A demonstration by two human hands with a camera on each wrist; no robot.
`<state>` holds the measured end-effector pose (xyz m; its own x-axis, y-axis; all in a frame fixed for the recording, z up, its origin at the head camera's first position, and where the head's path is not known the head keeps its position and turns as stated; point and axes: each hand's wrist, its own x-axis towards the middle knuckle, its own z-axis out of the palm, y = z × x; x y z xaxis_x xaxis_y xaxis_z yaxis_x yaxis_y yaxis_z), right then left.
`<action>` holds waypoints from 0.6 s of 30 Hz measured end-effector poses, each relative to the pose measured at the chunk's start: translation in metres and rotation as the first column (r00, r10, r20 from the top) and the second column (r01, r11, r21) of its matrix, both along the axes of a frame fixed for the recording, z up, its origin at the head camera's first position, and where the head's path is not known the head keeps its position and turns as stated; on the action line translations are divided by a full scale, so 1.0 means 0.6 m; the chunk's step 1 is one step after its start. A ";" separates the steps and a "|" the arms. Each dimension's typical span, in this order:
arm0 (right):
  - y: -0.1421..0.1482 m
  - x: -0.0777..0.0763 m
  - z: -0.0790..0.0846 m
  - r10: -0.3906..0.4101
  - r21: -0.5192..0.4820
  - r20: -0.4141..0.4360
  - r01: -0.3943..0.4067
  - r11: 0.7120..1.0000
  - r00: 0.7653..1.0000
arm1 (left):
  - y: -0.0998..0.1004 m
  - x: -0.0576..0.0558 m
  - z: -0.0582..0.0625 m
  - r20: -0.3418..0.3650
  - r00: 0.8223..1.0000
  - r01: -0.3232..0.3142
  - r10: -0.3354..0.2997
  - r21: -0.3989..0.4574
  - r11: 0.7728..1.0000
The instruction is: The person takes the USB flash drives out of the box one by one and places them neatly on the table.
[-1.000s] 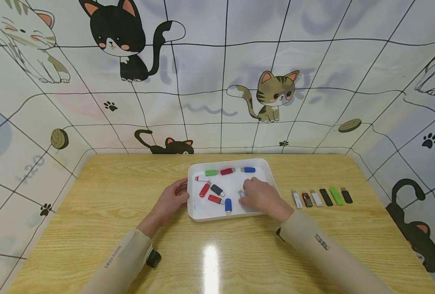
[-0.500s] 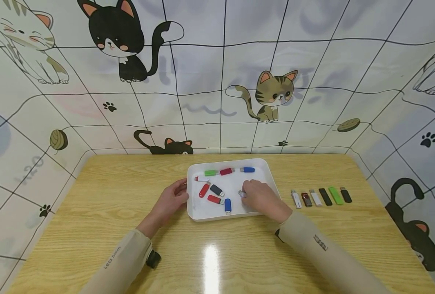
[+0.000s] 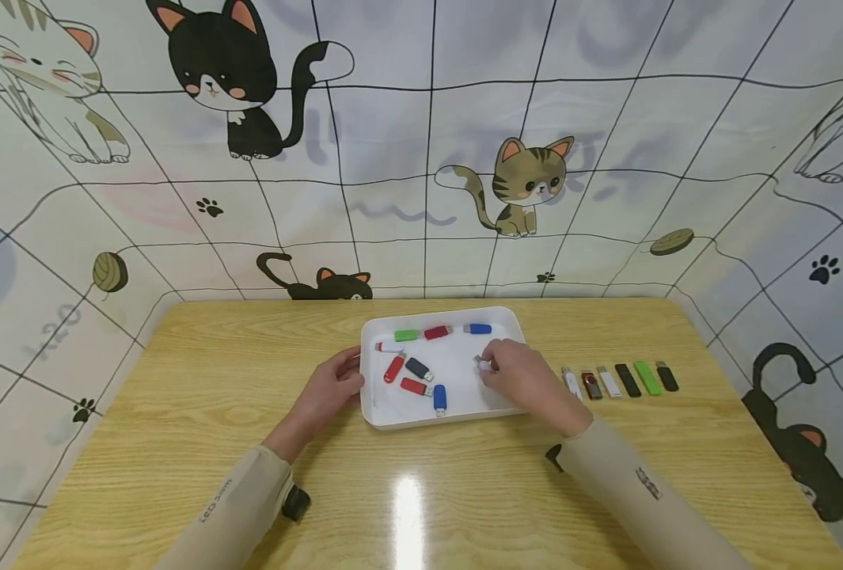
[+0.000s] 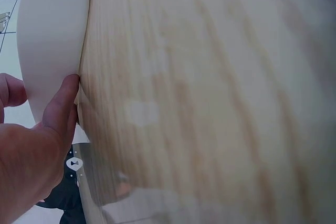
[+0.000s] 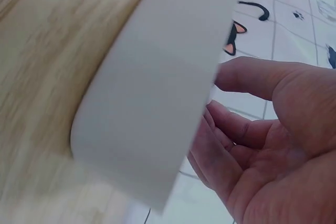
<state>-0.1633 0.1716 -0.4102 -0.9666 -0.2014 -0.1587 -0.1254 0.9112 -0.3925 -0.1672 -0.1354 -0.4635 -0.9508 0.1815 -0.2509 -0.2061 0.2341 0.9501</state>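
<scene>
In the head view, a white tray [image 3: 385, 416] holds several USB flash drives, such as a green one [image 3: 405, 336], a blue one [image 3: 440, 397] and a black one [image 3: 418, 368]. My left hand [image 3: 330, 389] grips the tray's left edge, its thumb by the rim and fingers against the outer wall [image 4: 52, 35]. Over the right half of the tray, my right hand [image 3: 528, 378] pinches a pale USB flash drive [image 3: 483, 363] with a metal plug between thumb and fingertips. The tray wall hides that drive in the right wrist view.
Right of the tray several USB drives stand in a row on the wooden table [image 3: 214, 380], among them a green one [image 3: 647, 378] and a black one [image 3: 666, 377]. Cat-printed sheeting [image 3: 393, 158] encloses the table's back and sides.
My right hand has shifted slightly right with the pale USB flash drive, away from the drives at the tray's left. My left hand stays at the tray edge.
</scene>
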 end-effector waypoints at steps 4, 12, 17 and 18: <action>0.021 0.007 0.010 -0.033 -0.030 -0.006 0.032 0.999 0.999 | 0.000 0.000 0.001 0.004 1.000 -0.003 0.003 -0.003 1.000; 0.064 0.022 0.013 -0.080 -0.052 -0.049 0.078 0.996 0.996 | 0.002 0.001 0.003 -0.003 1.000 -0.004 0.004 -0.013 1.000; 0.088 0.038 0.015 -0.107 -0.072 -0.092 0.101 0.992 0.990 | 0.001 0.000 0.000 -0.001 1.000 -0.004 0.004 -0.008 1.000; 0.092 0.042 0.016 -0.110 -0.080 -0.099 0.103 0.992 0.989 | 0.001 0.000 0.000 0.000 1.000 -0.004 0.004 -0.007 1.000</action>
